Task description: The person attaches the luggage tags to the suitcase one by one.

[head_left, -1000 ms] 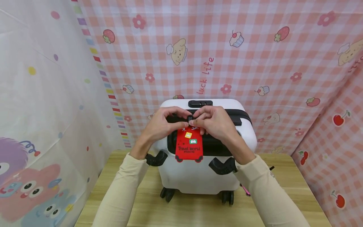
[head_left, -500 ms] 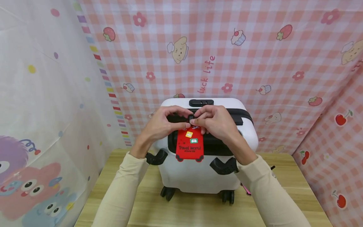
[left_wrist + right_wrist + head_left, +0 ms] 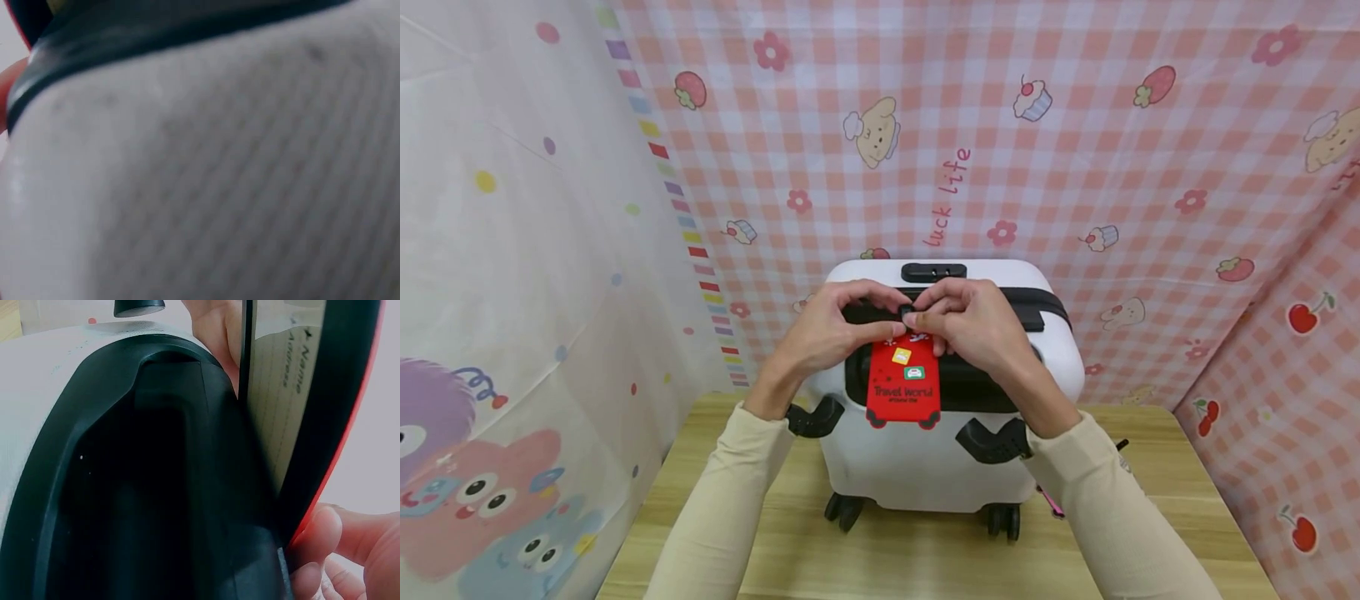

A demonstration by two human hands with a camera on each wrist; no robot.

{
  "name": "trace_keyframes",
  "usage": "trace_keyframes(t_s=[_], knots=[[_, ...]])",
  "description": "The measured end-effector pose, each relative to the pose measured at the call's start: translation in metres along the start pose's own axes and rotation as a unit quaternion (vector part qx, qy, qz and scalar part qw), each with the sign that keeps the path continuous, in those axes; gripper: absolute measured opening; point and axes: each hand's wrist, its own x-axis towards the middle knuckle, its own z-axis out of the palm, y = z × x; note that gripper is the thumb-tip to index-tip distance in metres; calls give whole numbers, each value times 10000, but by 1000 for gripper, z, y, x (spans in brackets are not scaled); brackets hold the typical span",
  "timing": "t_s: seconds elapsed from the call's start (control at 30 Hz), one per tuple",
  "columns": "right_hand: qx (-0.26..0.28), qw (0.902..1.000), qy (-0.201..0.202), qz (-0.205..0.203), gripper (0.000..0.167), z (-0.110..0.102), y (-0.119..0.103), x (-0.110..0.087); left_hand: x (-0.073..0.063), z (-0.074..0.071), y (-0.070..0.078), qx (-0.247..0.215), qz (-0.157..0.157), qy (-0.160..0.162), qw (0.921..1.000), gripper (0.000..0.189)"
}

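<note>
A red luggage tag (image 3: pixel 903 400) printed "Travel World" hangs over the black handle recess of a small white suitcase (image 3: pixel 925 467). At the tag's top, my left hand (image 3: pixel 827 329) pinches the black strap (image 3: pixel 906 315) between thumb and fingers. My right hand (image 3: pixel 976 329) pinches the same strap from the other side, thumb in front. In the right wrist view, the tag's back (image 3: pixel 337 394) shows a name and address card, beside the black handle (image 3: pixel 215 412). The left wrist view is mostly filled by blurred white shell (image 3: pixel 219 175). Fingers hide the strap's ends.
The suitcase stands on its black wheels (image 3: pixel 1003 521) on a wood-grain table (image 3: pixel 925 567). Behind it hangs a pink checked curtain (image 3: pixel 1060 167), close to its back. A pink and black item (image 3: pixel 1051 502) lies partly hidden beside the right sleeve.
Both hands stay on the strap with almost the same pinch. The whole head view has shifted by a small amount; the tag still hangs in the same place on the suitcase.
</note>
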Motion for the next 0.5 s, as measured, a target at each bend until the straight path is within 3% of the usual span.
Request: trace_keyframes(t_s=[0.5], knots=[[-5,9968,-550,-588,21,-7,9,-2,2,0,-3,-87,268,40,9996,23]])
